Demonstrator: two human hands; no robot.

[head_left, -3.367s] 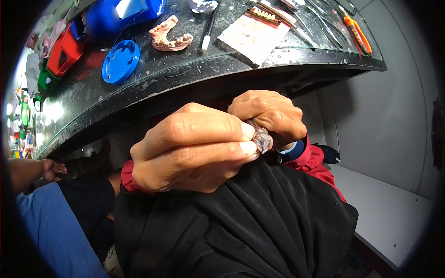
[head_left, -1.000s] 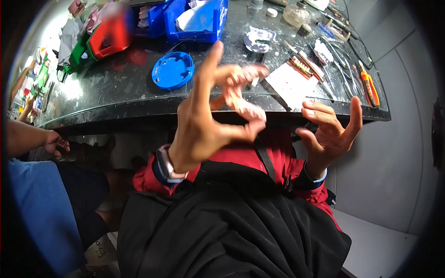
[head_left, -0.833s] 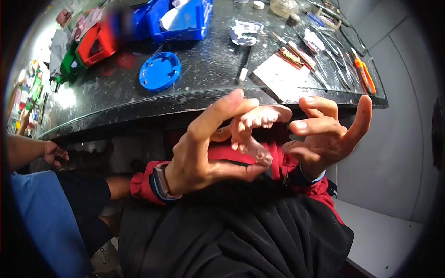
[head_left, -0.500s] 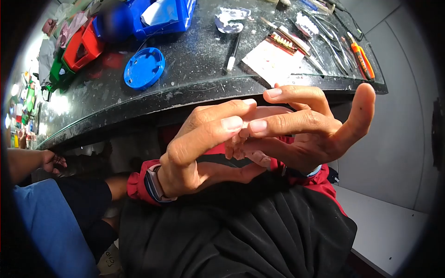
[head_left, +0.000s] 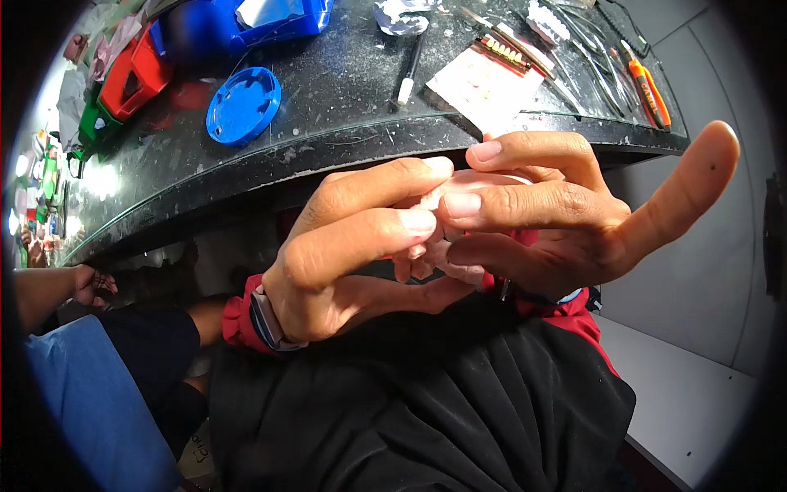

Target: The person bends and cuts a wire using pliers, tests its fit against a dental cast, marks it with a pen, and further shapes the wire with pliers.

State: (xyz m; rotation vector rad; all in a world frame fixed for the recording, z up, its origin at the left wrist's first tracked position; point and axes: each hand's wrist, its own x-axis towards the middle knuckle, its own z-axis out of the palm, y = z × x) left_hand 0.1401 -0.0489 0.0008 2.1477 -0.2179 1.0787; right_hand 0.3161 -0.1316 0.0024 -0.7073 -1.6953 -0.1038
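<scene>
Between both hands, over my lap, is a pink, curved dental model [head_left: 416,264], largely covered by fingers. My left hand [head_left: 348,246] grips its left side with fingertips above and the thumb below. My right hand [head_left: 566,217] is closed on the right side of the same model, its little finger sticking out to the right. Beyond the hands on the dark bench [head_left: 328,119] lie a blue round lid [head_left: 244,107], a black pen with a white tip [head_left: 406,88] and a white sheet [head_left: 471,92] with a strip of small teeth [head_left: 508,54].
Blue bins [head_left: 287,23] and a red bin [head_left: 135,75] stand at the back left. A white cast [head_left: 402,15], metal tools [head_left: 602,78] and an orange-handled cutter [head_left: 648,90] lie farther right. Another person's hand [head_left: 92,285] is at the left.
The dark, crumpled item is gone from my fingers. The pink model, earlier on the bench, is now between my hands. My right hand, apart from it a second ago, has closed on it.
</scene>
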